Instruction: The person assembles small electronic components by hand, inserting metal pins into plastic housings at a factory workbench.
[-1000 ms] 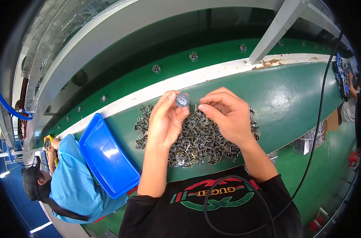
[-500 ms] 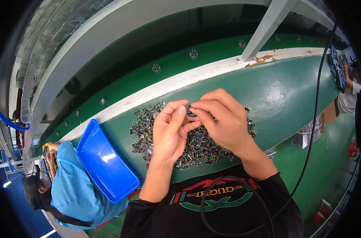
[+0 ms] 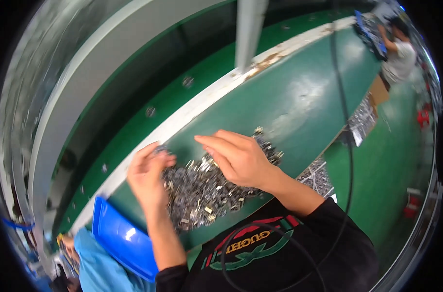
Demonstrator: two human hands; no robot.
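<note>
The person's left hand (image 3: 147,182) is raised on the left above the green bench top (image 3: 299,114), thumb and fingers curled around a small, grey, rounded piece (image 3: 161,149) at the fingertips; motion blur hides its detail. The right hand (image 3: 241,159) is apart from it on the right, released, its fingers loosely stretched toward the left and their tips separated.

Below and between the hands spreads a loose pile of small dark and silvery metal-pinned parts (image 3: 209,197), partly covered by the right hand. On the near left, a shiny blue rectangular plastic tray (image 3: 99,221) sits beside the pile, just next to a co-worker's light blue top (image 3: 102,263).

Along the far side of the bench runs a chipped white ledge (image 3: 182,125), with a pale grey upright post (image 3: 249,36) rising at it. Beyond the ledge, small parts (image 3: 188,82) stand spaced out on a dark green strip (image 3: 170,95).

A thin black cable (image 3: 346,160) hangs across the right side. At the far right, a co-worker in a white top (image 3: 400,63) reaches toward a blue container (image 3: 370,36), with a brown cardboard box (image 3: 378,91) nearby.
</note>
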